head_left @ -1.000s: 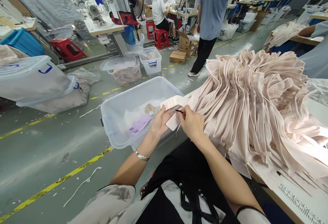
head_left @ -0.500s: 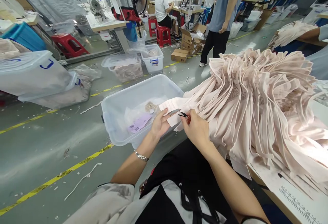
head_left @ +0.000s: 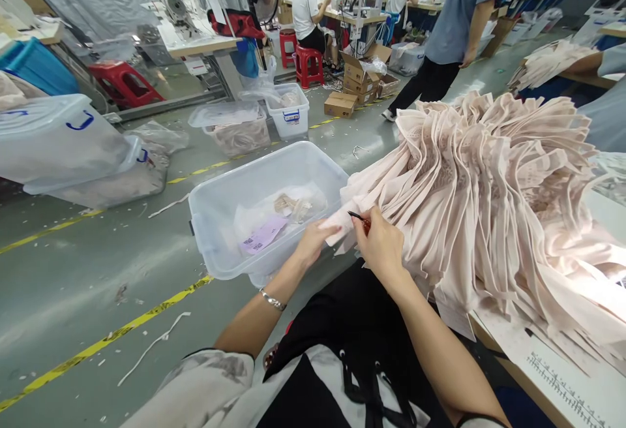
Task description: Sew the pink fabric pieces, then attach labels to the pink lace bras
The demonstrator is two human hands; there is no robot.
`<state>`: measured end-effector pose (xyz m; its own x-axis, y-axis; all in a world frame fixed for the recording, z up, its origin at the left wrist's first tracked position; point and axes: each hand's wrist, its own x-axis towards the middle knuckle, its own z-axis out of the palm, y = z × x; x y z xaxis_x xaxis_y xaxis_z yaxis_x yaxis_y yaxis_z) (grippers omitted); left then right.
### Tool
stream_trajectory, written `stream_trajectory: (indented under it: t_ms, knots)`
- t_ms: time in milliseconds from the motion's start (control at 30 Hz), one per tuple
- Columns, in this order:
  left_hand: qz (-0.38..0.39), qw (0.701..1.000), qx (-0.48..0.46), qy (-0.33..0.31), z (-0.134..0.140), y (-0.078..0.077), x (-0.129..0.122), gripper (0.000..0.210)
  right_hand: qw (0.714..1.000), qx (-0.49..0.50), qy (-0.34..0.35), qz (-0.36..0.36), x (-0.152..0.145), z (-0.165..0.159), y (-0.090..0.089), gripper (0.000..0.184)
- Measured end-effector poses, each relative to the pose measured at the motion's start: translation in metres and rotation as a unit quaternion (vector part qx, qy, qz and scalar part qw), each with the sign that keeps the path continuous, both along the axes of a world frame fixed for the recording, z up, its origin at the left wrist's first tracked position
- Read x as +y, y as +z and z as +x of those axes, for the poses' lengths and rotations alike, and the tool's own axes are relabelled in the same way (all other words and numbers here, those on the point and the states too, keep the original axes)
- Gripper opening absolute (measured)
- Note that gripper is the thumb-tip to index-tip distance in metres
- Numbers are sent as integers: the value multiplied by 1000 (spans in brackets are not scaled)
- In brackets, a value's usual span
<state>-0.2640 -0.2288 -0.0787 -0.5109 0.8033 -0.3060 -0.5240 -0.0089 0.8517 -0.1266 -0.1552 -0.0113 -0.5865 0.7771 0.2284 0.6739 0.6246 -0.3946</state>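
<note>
One pale pink strip (head_left: 338, 220) lies just right of the tub (head_left: 264, 177), near its closest corner, reaching leftward from the pile (head_left: 464, 180) of like pieces. The left hand (head_left: 311, 244), in front of the tub's right side, has its fingers clamped on the strip's free end, which sticks out past them. The right hand (head_left: 380, 240), farther right of the tub, has its fingers together around the snips (head_left: 360, 218). Their dark tip points left at the strip, between the two hands; whether it touches the cloth, I cannot tell, nor whether the blades are parted. The strip's middle lies beyond the left fingertips and just before the right ones.

Inside the tub, a purple tag (head_left: 267, 232) rests on clear plastic beside a beige bundle (head_left: 292, 205). The pile is heaped right of the tub, on the worktop (head_left: 527, 378). Behind the tub stand a small bin (head_left: 289, 117) and a carton (head_left: 341, 105); farther back, a person in blue (head_left: 454, 23) is to its right, mid-stride.
</note>
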Motion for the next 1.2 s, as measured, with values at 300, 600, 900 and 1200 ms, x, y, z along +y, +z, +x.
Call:
stream_trajectory:
  t_ms: [300, 600, 900, 1200]
  knots:
    - [117, 976, -165, -81, -3, 35, -9, 57, 998, -34, 45, 13, -15, 5, 2, 22]
    - [88, 987, -95, -90, 23, 5, -5, 39, 997, -71, 24, 24, -9, -1, 0, 22]
    - [75, 994, -74, 15, 4, 5, -8, 30, 999, 48, 16, -18, -13, 23, -2, 24]
    - [114, 978, -172, 39, 9, 32, -20, 44, 998, -55, 32, 28, -23, 7, 4, 20]
